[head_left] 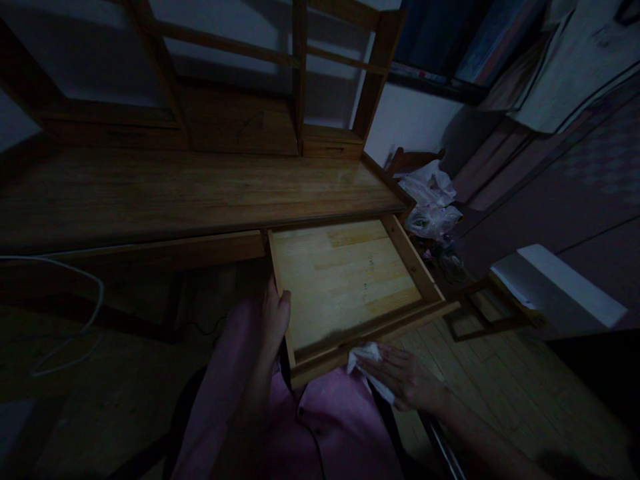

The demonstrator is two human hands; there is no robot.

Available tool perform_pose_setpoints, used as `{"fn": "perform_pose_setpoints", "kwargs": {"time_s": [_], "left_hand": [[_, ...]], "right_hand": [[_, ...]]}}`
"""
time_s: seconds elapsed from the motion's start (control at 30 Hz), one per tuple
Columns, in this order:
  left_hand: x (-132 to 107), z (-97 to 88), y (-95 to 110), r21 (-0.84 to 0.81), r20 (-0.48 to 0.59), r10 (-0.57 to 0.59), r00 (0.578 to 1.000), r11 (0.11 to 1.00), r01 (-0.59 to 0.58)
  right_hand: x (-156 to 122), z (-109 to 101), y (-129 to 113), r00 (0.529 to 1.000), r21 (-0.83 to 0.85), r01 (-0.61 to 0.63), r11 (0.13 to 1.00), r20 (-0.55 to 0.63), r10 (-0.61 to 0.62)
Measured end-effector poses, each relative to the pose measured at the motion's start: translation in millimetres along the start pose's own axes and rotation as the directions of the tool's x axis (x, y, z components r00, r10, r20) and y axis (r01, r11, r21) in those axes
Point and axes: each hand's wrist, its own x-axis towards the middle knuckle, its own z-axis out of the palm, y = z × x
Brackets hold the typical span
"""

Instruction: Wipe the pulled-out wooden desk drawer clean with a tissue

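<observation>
white cloth (369, 351) held under extended fingers (395, 363) of the right hand (409, 379), left hand (275, 315) clasped around the drawer's (340, 273) side

No readable text, brands or numbers. Small dark marks (371, 263) on inside bottom of drawer (320, 287), too small and dim to tell if letters. Faint dark squiggle (253, 121) on wooden panel (215, 127) behind tabletop (200, 187), also unreadable.

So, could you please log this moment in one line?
left hand: on left side of drawer | right hand: holds white cloth at drawer front | drawer: pulled out from desk
</observation>
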Motion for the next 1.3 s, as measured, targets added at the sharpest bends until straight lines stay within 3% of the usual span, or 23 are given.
{"fn": "perform_pose_setpoints", "kwargs": {"time_s": [0.37,0.57,0.77,1.17,1.3], "left_hand": [[0.5,0.3,-1.6,0.004,-0.002,-0.002,1.0,1.0,0.002],[1.8,1.1,-6.5,-0.008,-0.005,0.014,1.0,1.0,-0.014],[2.5,0.6,-5.0,0.001,0.001,0.006,1.0,1.0,-0.006],[3.8,1.6,-10.7,-0.004,0.008,-0.018,1.0,1.0,0.018],[5.6,1.5,-11.6,-0.002,0.015,-0.018,1.0,1.0,0.018]], "right_hand": [[-68.7,1.2,27.9,0.966,-0.082,-0.255,0.963,-0.059,0.251],[-100.0,-5.6,42.2,0.908,-0.084,-0.416,0.905,-0.08,0.41],[-124.7,-10.8,58.0,0.873,-0.11,-0.487,0.867,-0.1,0.477],[-165.6,-19.5,98.9,0.729,-0.182,-0.685,0.705,-0.176,0.662],[-173.3,-22.8,112.5,0.706,-0.215,-0.708,0.673,-0.198,0.68]]}}
